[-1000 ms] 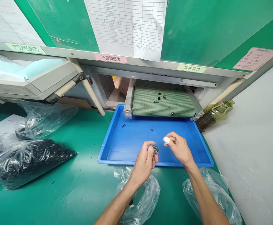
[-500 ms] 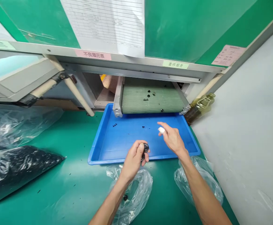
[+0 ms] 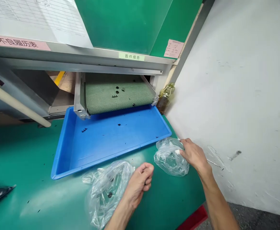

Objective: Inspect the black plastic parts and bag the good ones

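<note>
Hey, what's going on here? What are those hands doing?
A person is at a green workbench. Their right hand touches a clear plastic bag, and their curled left hand sits against another clear plastic bag. Ahead are a blue plastic tray and a green mesh conveyor belt with small black parts on it.

crumpled clear plastic bag (image 3: 170, 158) | on green worktop (image 3: 17, 159) | right hand (image 3: 194, 156) touching it || second clear plastic bag (image 3: 107, 188) | crumpled, dark round part (image 3: 109, 195) inside | just beside left hand (image 3: 140, 182)
</note>
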The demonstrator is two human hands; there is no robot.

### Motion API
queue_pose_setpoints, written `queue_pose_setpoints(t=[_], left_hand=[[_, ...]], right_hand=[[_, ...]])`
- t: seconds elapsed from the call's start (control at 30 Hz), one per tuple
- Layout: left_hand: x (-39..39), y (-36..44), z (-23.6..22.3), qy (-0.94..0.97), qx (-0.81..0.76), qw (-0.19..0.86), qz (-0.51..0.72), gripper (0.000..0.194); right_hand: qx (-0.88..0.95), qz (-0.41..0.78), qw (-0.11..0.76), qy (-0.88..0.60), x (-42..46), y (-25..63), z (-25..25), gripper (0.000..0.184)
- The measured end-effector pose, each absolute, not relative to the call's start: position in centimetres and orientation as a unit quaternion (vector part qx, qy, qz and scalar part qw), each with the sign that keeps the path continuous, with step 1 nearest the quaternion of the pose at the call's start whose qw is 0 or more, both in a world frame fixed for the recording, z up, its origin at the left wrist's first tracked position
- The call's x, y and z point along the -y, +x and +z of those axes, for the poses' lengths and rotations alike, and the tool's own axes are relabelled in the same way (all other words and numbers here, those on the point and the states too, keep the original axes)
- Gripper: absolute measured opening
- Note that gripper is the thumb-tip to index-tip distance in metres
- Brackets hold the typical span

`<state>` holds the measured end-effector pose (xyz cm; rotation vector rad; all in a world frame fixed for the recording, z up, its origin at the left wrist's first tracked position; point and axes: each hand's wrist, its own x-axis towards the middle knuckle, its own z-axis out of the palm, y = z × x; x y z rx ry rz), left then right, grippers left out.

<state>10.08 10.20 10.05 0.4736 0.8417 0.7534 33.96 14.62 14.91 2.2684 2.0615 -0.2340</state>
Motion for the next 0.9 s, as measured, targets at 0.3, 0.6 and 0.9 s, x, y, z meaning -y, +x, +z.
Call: queue_pose_setpoints(t=[0.3,0.6,0.9], left_hand=[[-11.3,21.1,8.0,0.221,-0.438,0.829,0.270,0.015],[-14.5,20.2,5.4,0.239,-0.529,0.719,0.383,0.007],[-14.0,20.5,5.1,0.545,-0.481,0.591,0.348,0.035]], right_hand=[[-0.670,-0.114,-0.057,0.732,-11.0,34.1,12.1,0.032],[-0.677,-0.138,-0.143,0.709,-9.6,33.6,13.9,0.028],[-0.679,-0.142,-0.147,0.705,-10.6,33.8,12.8,0.030]])
